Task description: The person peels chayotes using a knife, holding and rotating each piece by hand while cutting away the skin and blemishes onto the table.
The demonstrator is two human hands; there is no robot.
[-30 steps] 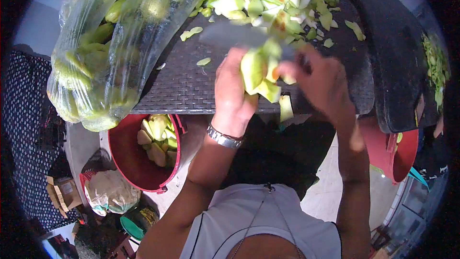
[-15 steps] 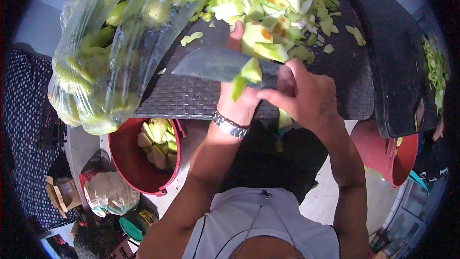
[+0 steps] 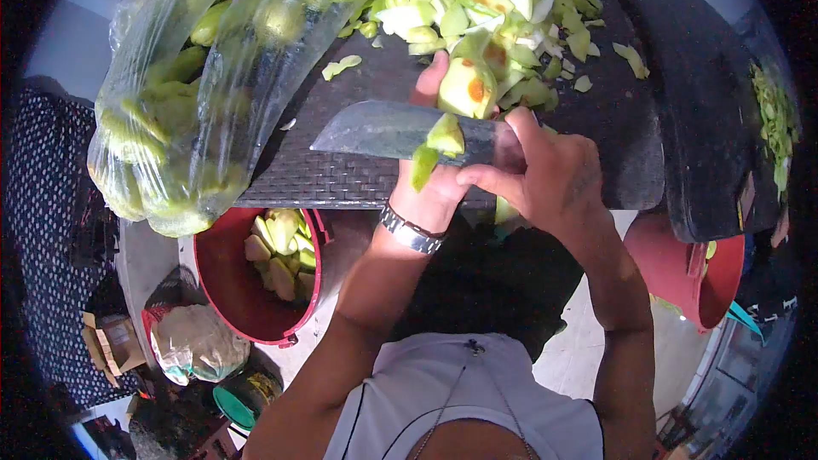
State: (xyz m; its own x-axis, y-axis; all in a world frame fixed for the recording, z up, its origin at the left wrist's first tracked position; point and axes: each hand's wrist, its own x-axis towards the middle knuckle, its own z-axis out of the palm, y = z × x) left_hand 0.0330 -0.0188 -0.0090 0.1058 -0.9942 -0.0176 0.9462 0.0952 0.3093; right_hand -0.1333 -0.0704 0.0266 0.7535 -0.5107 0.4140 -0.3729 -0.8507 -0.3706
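Note:
My right hand (image 3: 554,166) is closed round the handle end of a wide knife (image 3: 375,129), whose blade points left across my left hand. Green peel pieces (image 3: 446,135) stick to the blade. Behind the blade, my left hand (image 3: 433,187) holds a pale green vegetable (image 3: 467,89) with a brown-orange spot; the blade hides most of its fingers. Just beyond lies a heap of peelings and cut pieces (image 3: 494,0) on the dark woven table (image 3: 324,175).
A clear plastic bag of green vegetables (image 3: 170,119) overhangs the table's left edge. Below it, a red bucket (image 3: 256,324) holds pale pieces. Another red bucket (image 3: 720,285) stands at right, under a black chair-like surface (image 3: 703,119). A filled sack (image 3: 198,341) sits at lower left.
The knife has come down and left from the blurred cutting position and now lies flatter over my left hand. The vegetable has turned in my left hand, and a spotted face shows.

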